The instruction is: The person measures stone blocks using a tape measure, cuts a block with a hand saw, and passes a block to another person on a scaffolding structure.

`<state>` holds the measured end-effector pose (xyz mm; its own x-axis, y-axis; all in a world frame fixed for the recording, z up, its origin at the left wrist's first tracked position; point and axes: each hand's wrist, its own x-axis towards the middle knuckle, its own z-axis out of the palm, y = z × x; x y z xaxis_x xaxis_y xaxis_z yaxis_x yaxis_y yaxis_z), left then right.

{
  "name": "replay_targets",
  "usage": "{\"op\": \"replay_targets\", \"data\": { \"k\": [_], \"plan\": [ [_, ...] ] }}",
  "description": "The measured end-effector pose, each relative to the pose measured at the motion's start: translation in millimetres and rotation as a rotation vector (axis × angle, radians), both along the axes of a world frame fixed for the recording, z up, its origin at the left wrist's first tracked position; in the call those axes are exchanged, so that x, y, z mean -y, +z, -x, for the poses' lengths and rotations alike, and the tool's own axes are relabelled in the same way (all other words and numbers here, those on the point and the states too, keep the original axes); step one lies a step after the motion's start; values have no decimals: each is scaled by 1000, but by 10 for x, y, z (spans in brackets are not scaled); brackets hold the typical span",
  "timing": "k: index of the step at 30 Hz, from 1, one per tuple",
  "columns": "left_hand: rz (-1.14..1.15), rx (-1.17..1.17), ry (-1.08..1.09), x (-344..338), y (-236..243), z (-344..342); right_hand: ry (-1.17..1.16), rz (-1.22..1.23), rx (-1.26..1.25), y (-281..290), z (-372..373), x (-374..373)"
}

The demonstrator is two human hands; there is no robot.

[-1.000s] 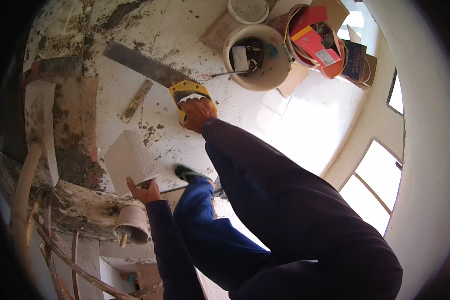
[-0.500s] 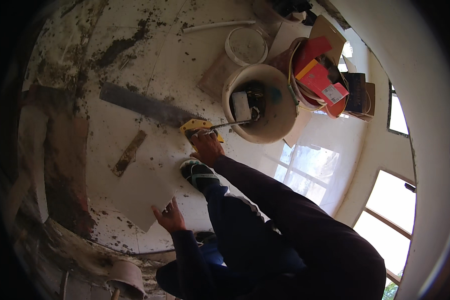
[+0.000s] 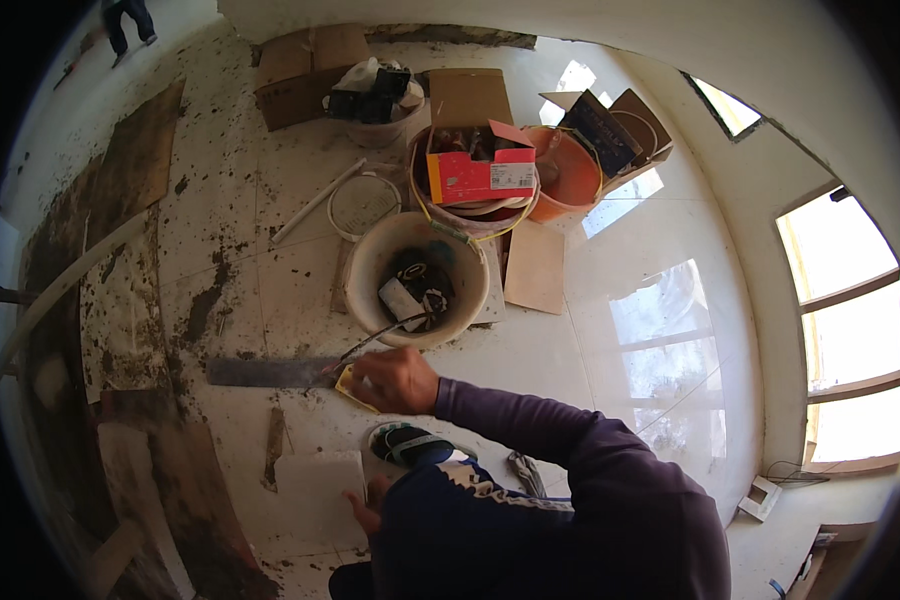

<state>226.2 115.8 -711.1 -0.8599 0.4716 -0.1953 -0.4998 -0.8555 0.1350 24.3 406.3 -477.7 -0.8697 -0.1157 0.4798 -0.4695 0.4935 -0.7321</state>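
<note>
Two grips of yours are low over the white, dirt-spotted tile floor point(image 3: 515, 372). Your right grip point(image 3: 398, 380) is curled firmly around the handle of a yellow-handled saw with a long grey metal blade point(image 3: 270, 373). The blade points left. Your left grip point(image 3: 366, 510) is at the right edge of a flat white block point(image 3: 318, 488) (your leg hides part of that hand, so I cannot tell how far its fingers are bent or if it has hold). The block is just left of your dark shoe with pale straps point(image 3: 407, 443). A thin brown wooden strip point(image 3: 274, 450) lies by its top left corner. Past the saw stands a big round cream bucket point(image 3: 466, 287), with a red and yellow cardboard box point(image 3: 475, 182) behind it.
</note>
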Motion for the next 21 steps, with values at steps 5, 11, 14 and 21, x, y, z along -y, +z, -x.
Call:
{"op": "replay_targets", "data": {
  "k": [5, 11, 14, 21],
  "plan": [
    [1071, 666, -295, -214, 611, 224, -603, -532, 211, -756, 810, -1095],
    [1467, 296, -345, 179, 1518, 386, -524, -685, 480, -1365, 1068, -1346],
    [1896, 345, -2, 889, 1151, 322, -500, -618, 611, -1378, 1172, -1208],
    [2048, 878, 98, 1136, 271, -24, -659, -736, 549, -1225, 1068, -1312]
  ]
}}
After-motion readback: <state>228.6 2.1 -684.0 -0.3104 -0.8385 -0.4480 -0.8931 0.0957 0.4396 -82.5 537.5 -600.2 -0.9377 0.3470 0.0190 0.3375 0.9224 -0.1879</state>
